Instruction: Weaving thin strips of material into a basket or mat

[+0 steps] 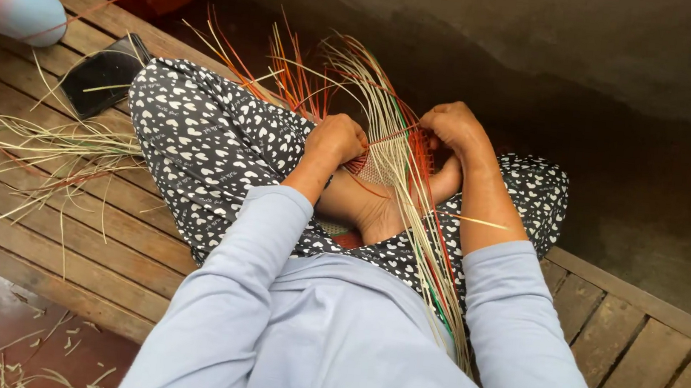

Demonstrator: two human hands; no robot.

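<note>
A small woven mat (pixel 375 170) of pale and red straw strips rests on my bare foot between my knees. Long loose strips (pixel 402 183) fan away from it, some toward the wall, some back over my lap. My left hand (pixel 336 137) is closed in a fist on strips at the mat's left edge. My right hand (pixel 453 128) pinches a red strip at the mat's right edge. I sit cross-legged in dark trousers with white heart shapes (pixel 206 141) and a light blue long-sleeved top.
I sit on a wooden slatted platform (pixel 60 224). A pile of loose pale straw (pixel 50 150) lies at my left, a black phone (pixel 101 74) beyond it, and a pink and blue cylinder (pixel 2 0) at the far left. A concrete wall rises ahead.
</note>
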